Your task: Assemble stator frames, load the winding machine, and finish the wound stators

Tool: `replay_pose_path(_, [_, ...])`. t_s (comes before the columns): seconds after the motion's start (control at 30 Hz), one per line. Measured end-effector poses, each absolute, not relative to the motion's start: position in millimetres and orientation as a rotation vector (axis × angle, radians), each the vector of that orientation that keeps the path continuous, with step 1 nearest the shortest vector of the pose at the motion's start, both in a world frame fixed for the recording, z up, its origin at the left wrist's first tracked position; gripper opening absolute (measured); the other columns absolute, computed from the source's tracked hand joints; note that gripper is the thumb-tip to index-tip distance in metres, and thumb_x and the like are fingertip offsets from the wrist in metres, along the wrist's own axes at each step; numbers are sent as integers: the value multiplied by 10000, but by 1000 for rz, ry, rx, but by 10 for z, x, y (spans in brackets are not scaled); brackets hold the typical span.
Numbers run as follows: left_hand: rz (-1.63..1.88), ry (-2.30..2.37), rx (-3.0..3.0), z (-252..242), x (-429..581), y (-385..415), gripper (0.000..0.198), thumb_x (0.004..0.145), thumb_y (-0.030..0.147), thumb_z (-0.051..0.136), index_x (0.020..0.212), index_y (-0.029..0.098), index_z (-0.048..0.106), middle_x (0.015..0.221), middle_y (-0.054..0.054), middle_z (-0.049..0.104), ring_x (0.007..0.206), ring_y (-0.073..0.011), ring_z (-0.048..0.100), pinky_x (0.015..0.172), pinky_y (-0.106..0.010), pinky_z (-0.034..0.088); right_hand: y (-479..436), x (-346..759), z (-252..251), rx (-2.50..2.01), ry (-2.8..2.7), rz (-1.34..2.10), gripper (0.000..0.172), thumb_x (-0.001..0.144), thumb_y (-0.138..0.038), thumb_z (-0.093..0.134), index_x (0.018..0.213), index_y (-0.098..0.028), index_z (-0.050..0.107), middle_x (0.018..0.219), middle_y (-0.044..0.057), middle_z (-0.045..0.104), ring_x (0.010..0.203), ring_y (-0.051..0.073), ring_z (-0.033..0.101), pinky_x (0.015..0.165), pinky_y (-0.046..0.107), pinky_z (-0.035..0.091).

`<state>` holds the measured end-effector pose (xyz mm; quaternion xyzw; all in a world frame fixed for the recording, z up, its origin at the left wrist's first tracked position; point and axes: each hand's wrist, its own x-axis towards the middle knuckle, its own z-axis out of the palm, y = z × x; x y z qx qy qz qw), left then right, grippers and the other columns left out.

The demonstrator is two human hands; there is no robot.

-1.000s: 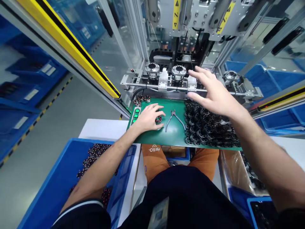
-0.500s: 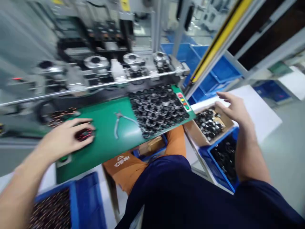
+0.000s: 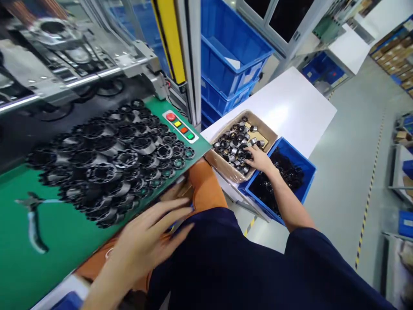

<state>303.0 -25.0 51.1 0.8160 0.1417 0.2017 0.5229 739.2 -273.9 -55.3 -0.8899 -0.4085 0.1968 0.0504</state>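
Observation:
My right hand reaches into a cardboard box of small black and silver ring parts at my right side; its fingers curl down among the parts and what they hold is hidden. My left hand hovers near my lap below the front edge of the green mat, fingers stretched out and blurred, holding nothing. A large heap of black ring parts lies on the mat.
Pliers lie on the mat at the left. A button panel sits on the mat's right corner. A blue bin of dark parts stands beside the box. Stacked blue crates and a white table are behind.
The view swung right. My right hand dropped from above the box into the parts. My left hand left the copper-wound part on the mat and drew back toward my lap.

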Motion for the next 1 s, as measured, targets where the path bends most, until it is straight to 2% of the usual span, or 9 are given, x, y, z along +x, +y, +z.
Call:
replay_pose_path(0.07, [321,168,2178,294,3876,-474,258,1074,515,806,1316,517,895,1396,-47,915,1243,-418,917,1068,-659,818,-2787,7384,-658,-2669,-1241,582,505,1185,-471,851,1610,-219,748,1629,152,756,1383,322,801,1173,567,729])
replay_pose_path(0.13, [197,158,2254,73,4689,-669,288,1104,356,768,1373,374,869,1467,-97,878,1420,-381,850,1228,-573,753,-2836,7395,-718,-2627,-1235,574,501,1185,-469,851,1609,-222,751,1649,154,748,1409,329,792,1192,577,721])
replay_pose_path(0.33, [-76,301,2433,-457,6040,-1102,161,1063,169,823,1220,189,849,1417,-223,814,1400,-451,775,1236,-603,650,-2920,7497,-865,-2516,-1088,592,469,1185,-467,852,1568,-211,768,1595,146,773,1363,314,807,1166,558,730])
replay_pose_path(0.43, [-75,365,2412,-571,6148,-1191,49,1066,137,811,1057,185,816,1415,-242,800,1431,-486,754,1268,-665,602,-2904,7511,-931,-2466,-942,580,449,1184,-468,853,1542,-208,780,1581,143,781,1363,313,806,1172,560,726])
replay_pose_path(0.53, [20,373,2294,-585,6047,-1203,129,1084,154,816,990,214,751,1491,-200,793,1464,-457,750,1281,-649,595,-2917,7474,-910,-2379,-784,543,461,1178,-467,861,1550,-208,777,1603,146,770,1403,327,791,1198,580,713])
replay_pose_path(0.6, [107,363,2159,-546,5871,-1193,183,1112,230,836,997,235,694,1449,-149,816,1364,-387,804,1209,-573,651,-2964,7418,-826,-2283,-682,532,467,1180,-472,856,1555,-207,770,1606,150,765,1380,320,796,1179,569,721])
replay_pose_path(0.7, [209,373,1921,-403,5459,-1159,274,1164,454,827,1153,274,622,1205,-74,837,1000,-260,863,925,-431,736,-3043,7266,-602,-2060,-559,602,498,1188,-573,786,1549,-232,741,1514,147,799,1186,280,872,1004,480,788])
replay_pose_path(0.83, [389,355,1514,-72,4790,-1052,524,1088,605,918,1442,335,641,1453,-101,844,1018,-236,887,863,-395,784,-2978,6894,-184,-1705,-485,784,573,1097,-702,806,1484,-288,726,1277,69,856,891,209,916,819,348,806])
replay_pose_path(1.0, [508,462,1157,232,3940,-888,302,1037,505,1013,1229,373,822,1446,-44,894,757,-153,796,716,-345,755,-2572,6254,392,-1347,-554,969,668,906,-740,1001,1370,-304,796,1447,106,891,753,195,874,668,329,782])
